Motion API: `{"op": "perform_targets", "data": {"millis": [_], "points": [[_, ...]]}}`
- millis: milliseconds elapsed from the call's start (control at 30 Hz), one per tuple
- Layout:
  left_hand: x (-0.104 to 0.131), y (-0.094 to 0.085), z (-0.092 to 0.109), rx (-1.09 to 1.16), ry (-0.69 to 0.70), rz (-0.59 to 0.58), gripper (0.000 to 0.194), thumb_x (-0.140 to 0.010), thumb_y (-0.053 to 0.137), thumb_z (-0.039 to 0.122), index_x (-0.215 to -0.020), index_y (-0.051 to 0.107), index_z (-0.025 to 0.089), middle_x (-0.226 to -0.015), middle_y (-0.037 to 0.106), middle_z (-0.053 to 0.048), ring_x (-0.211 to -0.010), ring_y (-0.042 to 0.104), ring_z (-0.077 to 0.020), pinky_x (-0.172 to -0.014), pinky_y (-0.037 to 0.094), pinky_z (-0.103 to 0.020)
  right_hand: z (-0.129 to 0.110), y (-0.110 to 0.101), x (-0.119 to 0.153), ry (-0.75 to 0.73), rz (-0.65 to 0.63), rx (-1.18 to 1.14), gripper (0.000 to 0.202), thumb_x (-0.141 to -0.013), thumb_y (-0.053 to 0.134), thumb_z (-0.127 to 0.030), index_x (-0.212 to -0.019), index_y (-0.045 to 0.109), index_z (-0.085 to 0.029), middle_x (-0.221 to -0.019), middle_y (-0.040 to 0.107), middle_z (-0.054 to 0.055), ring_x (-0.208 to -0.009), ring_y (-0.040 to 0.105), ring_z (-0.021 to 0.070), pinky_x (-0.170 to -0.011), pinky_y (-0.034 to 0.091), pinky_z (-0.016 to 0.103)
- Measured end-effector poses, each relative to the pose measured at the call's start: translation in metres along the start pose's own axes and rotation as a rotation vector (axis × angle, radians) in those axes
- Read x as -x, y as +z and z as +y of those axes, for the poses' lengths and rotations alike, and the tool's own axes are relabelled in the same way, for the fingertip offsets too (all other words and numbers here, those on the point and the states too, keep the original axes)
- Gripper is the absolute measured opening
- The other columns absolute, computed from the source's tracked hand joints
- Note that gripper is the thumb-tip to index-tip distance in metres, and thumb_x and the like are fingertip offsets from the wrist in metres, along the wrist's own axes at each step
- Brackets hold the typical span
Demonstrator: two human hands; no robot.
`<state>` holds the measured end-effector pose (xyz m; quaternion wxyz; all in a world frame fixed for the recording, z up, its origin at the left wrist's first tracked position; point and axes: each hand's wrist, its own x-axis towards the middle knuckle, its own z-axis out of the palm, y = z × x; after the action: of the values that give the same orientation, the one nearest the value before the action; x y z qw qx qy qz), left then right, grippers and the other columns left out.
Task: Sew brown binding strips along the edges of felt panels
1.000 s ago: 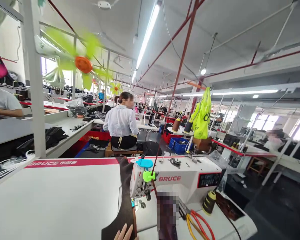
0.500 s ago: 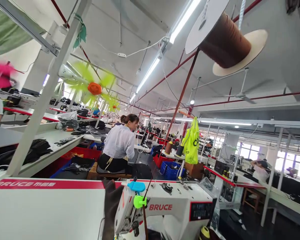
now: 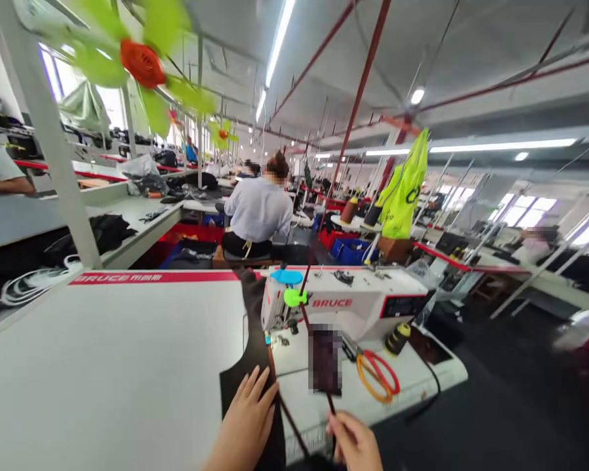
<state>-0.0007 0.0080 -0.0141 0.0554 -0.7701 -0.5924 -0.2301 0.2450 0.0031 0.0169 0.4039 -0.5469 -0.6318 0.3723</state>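
Dark brown fabric (image 3: 238, 383) runs from the sewing machine (image 3: 343, 294) towards me, along the edge of the white table. My left hand (image 3: 248, 418) lies flat on this fabric, fingers stretched out just below the needle area. My right hand (image 3: 353, 439) is closed in a pinch on a narrow brown strip (image 3: 330, 403) at the front of the machine bed. A pixelated dark patch hides part of what lies above the pinch. Another brown strip (image 3: 293, 422) slants across the bed between my hands. Overhead, a brown tape (image 3: 358, 108) comes down to the bright green guide (image 3: 294, 298).
Scissors (image 3: 379, 376) with orange and red handles lie on the bed, beside a dark thread cone (image 3: 398, 339). A bright fan (image 3: 142, 63) turns at upper left. Another person (image 3: 259, 208) sits beyond the machine; a yellow-green bag (image 3: 406, 196) hangs to the right.
The view has tilted down, bringing both my hands, the scissors and the machine bed into sight. The big overhead spool has left the picture. The seated person's head has turned away.
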Motion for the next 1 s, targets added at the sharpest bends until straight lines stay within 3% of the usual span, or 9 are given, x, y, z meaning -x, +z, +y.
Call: {"op": "perform_targets", "data": {"millis": [100,333,433,500,567,700,800,1000], "points": [[0.005,-0.016,0.01,-0.018,-0.002,-0.01,0.041,-0.091,0.045,0.019,-0.129,0.058,0.025,-0.141,0.051,-0.007,-0.135,0.042,-0.0295,-0.108,0.041,-0.05,0.009,0.002,0.006,0.037,0.024,-0.053,0.052,-0.079,0.059,-0.065,-0.085,0.076,-0.016,-0.069,0.069,0.007,-0.047,0.054,0.0145,-0.045,0.045,0.026],[0.001,-0.023,0.011,0.021,0.001,-0.079,0.039,-0.095,0.042,0.023,-0.131,0.056,0.018,-0.142,0.047,-0.013,-0.137,0.037,-0.0328,-0.11,0.037,-0.055,0.011,0.008,0.013,-0.006,0.06,-0.078,0.033,-0.087,0.059,-0.047,-0.087,0.073,-0.017,-0.09,0.068,0.011,-0.056,0.056,0.0138,-0.05,0.048,0.027],[0.002,-0.023,0.011,0.022,-0.001,-0.103,0.04,-0.096,0.041,0.024,-0.132,0.055,0.018,-0.143,0.047,-0.013,-0.138,0.035,-0.033,-0.111,0.036,-0.055,0.016,0.018,0.018,-0.034,0.199,-0.091,0.027,-0.087,0.061,-0.041,-0.097,0.068,-0.017,-0.098,0.064,0.012,-0.065,0.057,0.0146,-0.056,0.051,0.027],[0.001,-0.025,0.012,0.019,-0.006,-0.128,0.04,-0.097,0.039,0.025,-0.132,0.054,0.018,-0.144,0.045,-0.013,-0.139,0.034,-0.0328,-0.112,0.035,-0.055,0.018,0.028,0.022,-0.02,0.351,-0.105,0.026,-0.086,0.063,-0.038,-0.099,0.061,-0.016,-0.094,0.062,0.01,-0.07,0.058,0.0151,-0.06,0.051,0.027],[0.001,-0.026,0.013,0.014,-0.014,-0.15,0.04,-0.097,0.038,0.026,-0.133,0.054,0.017,-0.145,0.044,-0.013,-0.139,0.032,-0.0326,-0.113,0.033,-0.054,0.016,0.036,0.028,-0.007,0.396,-0.076,0.021,-0.087,0.061,-0.037,-0.093,0.057,-0.017,-0.084,0.061,0.007,-0.071,0.058,0.0156,-0.063,0.051,0.027],[0.001,-0.027,0.014,-0.004,-0.02,-0.173,0.041,-0.098,0.037,0.027,-0.135,0.052,0.017,-0.147,0.042,-0.012,-0.141,0.03,-0.032,-0.114,0.031,-0.052,0.009,0.044,0.037,-0.075,0.194,0.156,0.019,-0.093,0.051,-0.031,-0.085,0.061,-0.017,-0.082,0.064,0.008,-0.078,0.061,0.019,-0.074,0.05,0.033],[0.003,-0.027,0.018,-0.038,-0.031,-0.184,0.041,-0.098,0.036,0.024,-0.136,0.051,0.016,-0.147,0.042,-0.011,-0.14,0.031,-0.0318,-0.114,0.031,-0.051,0.008,0.046,0.043,-0.065,0.129,0.278,0.022,-0.094,0.049,-0.032,-0.086,0.062,-0.017,-0.085,0.067,0.009,-0.083,0.062,0.0229,-0.078,0.049,0.036],[0.009,-0.031,0.028,-0.074,-0.036,-0.228,0.045,-0.096,0.035,0.017,-0.14,0.045,0.015,-0.149,0.04,-0.011,-0.141,0.029,-0.0313,-0.115,0.029,-0.052,0.016,0.055,0.056,-0.06,-0.068,0.283,0.019,-0.089,0.056,-0.032,-0.101,0.062,-0.018,-0.11,0.066,0.013,-0.108,0.058,0.0296,-0.092,0.047,0.043]]}}
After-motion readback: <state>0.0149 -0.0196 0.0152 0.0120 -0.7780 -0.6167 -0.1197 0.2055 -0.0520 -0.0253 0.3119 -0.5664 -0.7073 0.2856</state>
